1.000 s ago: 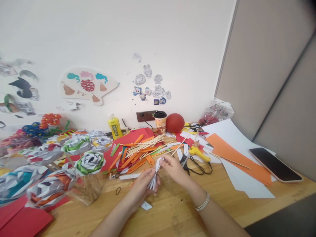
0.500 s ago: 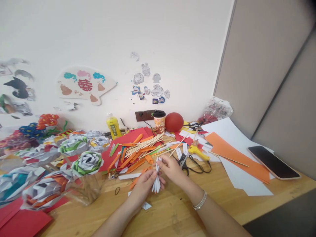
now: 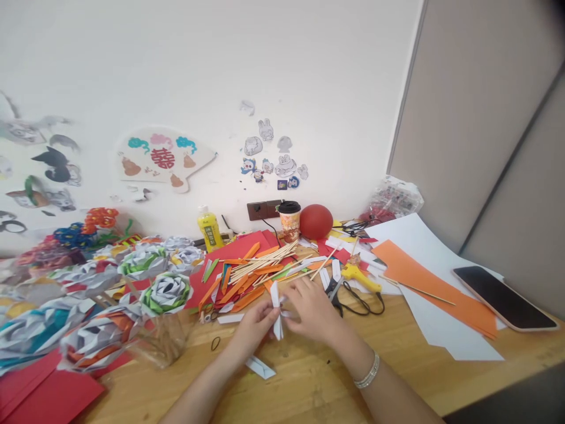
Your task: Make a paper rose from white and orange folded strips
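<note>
My left hand [image 3: 253,324] and my right hand [image 3: 312,311] meet over the wooden table [image 3: 309,383], both pinching a small bundle of folded white paper strips [image 3: 276,310]. The bundle stands nearly upright between my fingertips, its pointed ends sticking out above and below. My right wrist wears a silver bracelet [image 3: 367,372]. One folded white paper piece [image 3: 261,367] lies on the table just below my left hand. A black hair band [image 3: 215,343] lies to the left of it.
Orange, green and white folded strips with wooden skewers [image 3: 258,266] are piled behind my hands. Paper roses [image 3: 164,291] crowd the left. Scissors [image 3: 338,294], a yellow glue gun [image 3: 357,275], orange paper [image 3: 435,288] and a phone [image 3: 503,297] lie right. A bottle [image 3: 208,228], cup [image 3: 289,219] and red ball [image 3: 315,221] stand by the wall.
The white bundle has turned from slanted to nearly upright as my fingers shifted along it. My view has moved slightly.
</note>
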`<state>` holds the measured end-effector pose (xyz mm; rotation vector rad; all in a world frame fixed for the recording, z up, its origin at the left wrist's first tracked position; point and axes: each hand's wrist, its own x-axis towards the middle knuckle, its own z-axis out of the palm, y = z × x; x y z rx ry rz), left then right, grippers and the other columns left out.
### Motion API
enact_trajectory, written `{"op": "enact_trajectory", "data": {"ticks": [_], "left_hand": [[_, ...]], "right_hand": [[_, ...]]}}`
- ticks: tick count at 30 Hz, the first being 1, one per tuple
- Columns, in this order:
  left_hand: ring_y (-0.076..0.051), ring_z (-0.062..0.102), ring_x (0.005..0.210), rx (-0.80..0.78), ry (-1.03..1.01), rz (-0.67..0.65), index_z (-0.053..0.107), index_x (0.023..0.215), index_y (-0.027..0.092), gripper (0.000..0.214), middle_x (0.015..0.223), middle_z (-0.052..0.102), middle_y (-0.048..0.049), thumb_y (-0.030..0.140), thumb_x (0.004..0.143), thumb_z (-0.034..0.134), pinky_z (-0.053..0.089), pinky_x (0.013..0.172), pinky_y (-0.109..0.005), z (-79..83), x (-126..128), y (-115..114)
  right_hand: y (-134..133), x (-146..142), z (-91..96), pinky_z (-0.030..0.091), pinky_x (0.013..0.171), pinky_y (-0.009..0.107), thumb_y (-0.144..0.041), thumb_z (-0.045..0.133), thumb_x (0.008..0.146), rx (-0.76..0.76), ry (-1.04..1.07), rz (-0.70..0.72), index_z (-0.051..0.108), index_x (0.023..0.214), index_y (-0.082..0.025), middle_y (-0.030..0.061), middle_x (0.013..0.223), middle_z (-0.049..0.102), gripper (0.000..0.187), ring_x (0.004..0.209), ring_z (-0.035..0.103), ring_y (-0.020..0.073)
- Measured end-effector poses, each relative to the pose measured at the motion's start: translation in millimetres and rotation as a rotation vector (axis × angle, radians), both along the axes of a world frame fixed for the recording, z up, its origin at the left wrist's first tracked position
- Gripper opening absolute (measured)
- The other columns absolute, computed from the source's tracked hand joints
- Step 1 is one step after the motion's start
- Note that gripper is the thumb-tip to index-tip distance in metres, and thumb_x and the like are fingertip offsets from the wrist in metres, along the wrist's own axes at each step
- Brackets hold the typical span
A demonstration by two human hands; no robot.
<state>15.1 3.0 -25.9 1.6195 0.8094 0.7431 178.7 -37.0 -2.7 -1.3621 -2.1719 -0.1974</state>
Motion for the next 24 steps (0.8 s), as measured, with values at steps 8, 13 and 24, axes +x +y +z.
{"op": "enact_trajectory", "data": {"ticks": [8, 13, 24], "left_hand": [[-0.020, 0.055, 0.096, 0.635, 0.354, 0.078, 0.025, 0.130, 0.027, 0.068, 0.137, 0.028, -0.0126, 0.026, 0.071, 0.059, 0.048, 0.079, -0.039, 13.3, -17, 0], [-0.026, 0.031, 0.124, 1.048, 0.611, 0.036, 0.030, 0.130, 0.018, 0.063, 0.138, 0.031, -0.0130, 0.024, 0.072, 0.055, 0.034, 0.098, -0.044, 26.2, -23, -2], [-0.028, 0.037, 0.118, 1.307, 0.788, 0.068, 0.051, 0.108, 0.017, 0.037, 0.123, 0.049, -0.0125, 0.022, 0.071, 0.051, 0.030, 0.095, -0.045, 34.8, -24, -5]], "right_hand": [[6, -1, -5.9, 0.035, 0.068, 0.033, -0.027, 0.058, 0.068, 0.098, -0.093, -0.009, 0.054, 0.079, -0.016, 0.0062, 0.081, 0.052, 0.017, 0.081, 0.043, 0.0217], [11, 1, -13.8, 0.039, 0.068, 0.029, -0.018, 0.056, 0.069, 0.068, -0.014, 0.134, 0.051, 0.075, -0.017, 0.0044, 0.078, 0.055, 0.008, 0.078, 0.047, 0.0194], [13, 1, -17.6, 0.040, 0.067, 0.025, -0.015, 0.056, 0.070, -0.010, 0.086, 0.229, 0.050, 0.073, -0.018, 0.0024, 0.075, 0.057, 0.007, 0.077, 0.052, 0.0167]]}}
